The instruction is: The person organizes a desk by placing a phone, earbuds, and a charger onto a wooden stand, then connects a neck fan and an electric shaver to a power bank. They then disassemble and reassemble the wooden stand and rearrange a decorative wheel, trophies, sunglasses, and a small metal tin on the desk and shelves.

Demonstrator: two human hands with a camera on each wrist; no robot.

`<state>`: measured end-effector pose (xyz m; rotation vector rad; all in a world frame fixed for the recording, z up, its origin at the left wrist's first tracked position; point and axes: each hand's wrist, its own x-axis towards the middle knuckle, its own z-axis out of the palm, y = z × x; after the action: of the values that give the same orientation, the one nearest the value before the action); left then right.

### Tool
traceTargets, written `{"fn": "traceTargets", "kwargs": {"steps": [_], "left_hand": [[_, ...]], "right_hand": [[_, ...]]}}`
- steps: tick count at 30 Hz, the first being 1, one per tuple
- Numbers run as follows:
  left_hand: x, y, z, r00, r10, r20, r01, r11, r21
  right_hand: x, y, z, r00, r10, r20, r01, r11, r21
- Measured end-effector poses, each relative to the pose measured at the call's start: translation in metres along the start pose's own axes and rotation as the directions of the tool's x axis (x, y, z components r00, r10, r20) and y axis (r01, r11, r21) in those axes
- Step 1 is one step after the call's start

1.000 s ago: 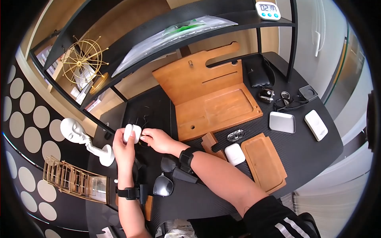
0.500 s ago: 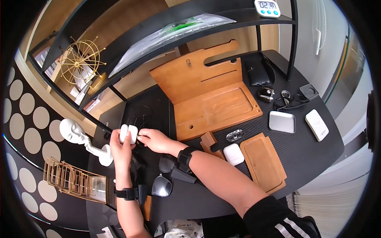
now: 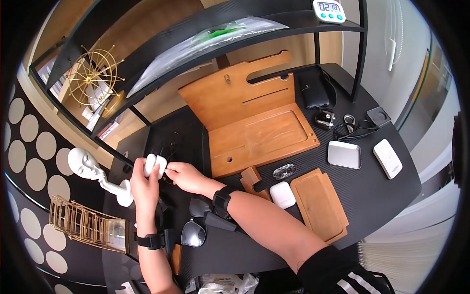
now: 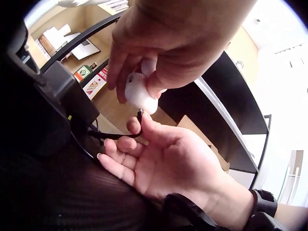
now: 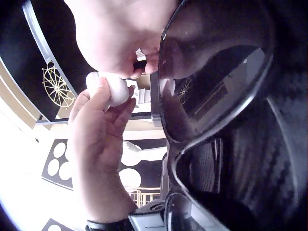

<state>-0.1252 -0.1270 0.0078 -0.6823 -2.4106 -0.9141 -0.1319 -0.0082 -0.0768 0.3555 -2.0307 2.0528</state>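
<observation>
A small white rounded case (image 3: 159,166) with two lobes is held by the left hand (image 3: 145,188), thumb on its face. The right hand (image 3: 185,177) sits against the case's right side. In the left wrist view, thumb and forefinger of the right hand (image 4: 175,161) pinch a black cable's plug (image 4: 140,114) at the end of the white case (image 4: 139,95); whether it is fully seated I cannot tell. The left hand (image 4: 168,43) grips the case from above. The right wrist view shows the case (image 5: 115,89) between both hands, the plug hidden.
Sunglasses (image 3: 193,232) lie below the hands, a white head figurine (image 3: 84,164) stands left. Rightward are a wooden stand (image 3: 264,142), another white case (image 3: 282,195), a wooden tray (image 3: 319,206), a metal tray (image 3: 344,155) and a white power bank (image 3: 387,158). Shelf above (image 3: 235,44).
The head view has shifted, so most things appear slightly further left. Both hands keep the same hold, with the case and the cable end still together.
</observation>
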Motion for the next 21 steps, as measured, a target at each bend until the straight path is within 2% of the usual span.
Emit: {"fn": "traceTargets", "kwargs": {"steps": [1,2,4,5,7,8,10,12,13,16,18,20,21], "left_hand": [[0.000,-0.001,-0.001,1.000,0.023,-0.004,-0.023,1.000,0.018],[0.001,-0.003,-0.002,0.999,0.046,-0.007,-0.046,0.998,0.037],[0.007,-0.043,-0.001,0.999,-0.007,-0.045,0.007,1.000,0.002],[0.012,-0.057,-0.009,0.989,-0.134,-0.061,0.123,0.981,-0.149],[0.017,-0.057,-0.024,0.932,-0.359,-0.039,0.314,0.858,-0.406],[0.017,-0.054,-0.031,0.924,-0.381,-0.025,0.334,0.837,-0.433],[0.017,-0.051,-0.033,0.939,-0.343,0.016,0.324,0.870,-0.372],[0.016,-0.050,-0.026,0.984,-0.161,0.079,0.163,0.987,-0.014],[0.012,-0.043,-0.022,0.976,-0.135,0.171,0.130,0.991,0.037],[0.000,-0.027,-0.009,0.923,-0.023,0.383,-0.003,0.998,0.067],[-0.004,-0.010,-0.009,0.928,0.011,0.372,-0.040,0.997,0.070],[-0.004,0.002,-0.011,0.917,-0.017,0.399,-0.069,0.977,0.200],[-0.006,0.001,-0.008,0.910,0.003,0.414,-0.083,0.981,0.176]], "right_hand": [[-0.001,0.000,0.000,1.000,-0.002,-0.009,0.003,0.997,0.077],[-0.001,0.001,0.000,1.000,-0.001,-0.008,0.001,0.997,0.076],[0.000,0.002,-0.002,0.999,0.005,-0.032,-0.004,1.000,0.028],[0.000,0.002,-0.003,0.999,0.005,-0.033,-0.004,1.000,0.026],[0.000,0.001,-0.004,0.977,0.115,-0.177,-0.068,0.966,0.251],[0.000,0.001,-0.005,0.977,0.114,-0.181,-0.066,0.965,0.252],[0.000,-0.001,-0.007,0.963,0.208,-0.171,-0.139,0.929,0.343],[0.001,0.001,-0.005,0.959,0.220,-0.178,-0.146,0.923,0.356],[0.002,0.002,-0.005,0.950,0.247,-0.188,-0.157,0.905,0.396],[0.001,0.002,-0.004,0.933,0.281,-0.226,-0.162,0.886,0.434],[0.000,0.003,-0.005,0.924,0.285,-0.255,-0.152,0.885,0.440],[0.001,0.005,-0.005,0.935,0.252,-0.251,-0.145,0.914,0.379],[0.001,0.004,-0.004,0.935,0.251,-0.251,-0.143,0.913,0.382]]}}
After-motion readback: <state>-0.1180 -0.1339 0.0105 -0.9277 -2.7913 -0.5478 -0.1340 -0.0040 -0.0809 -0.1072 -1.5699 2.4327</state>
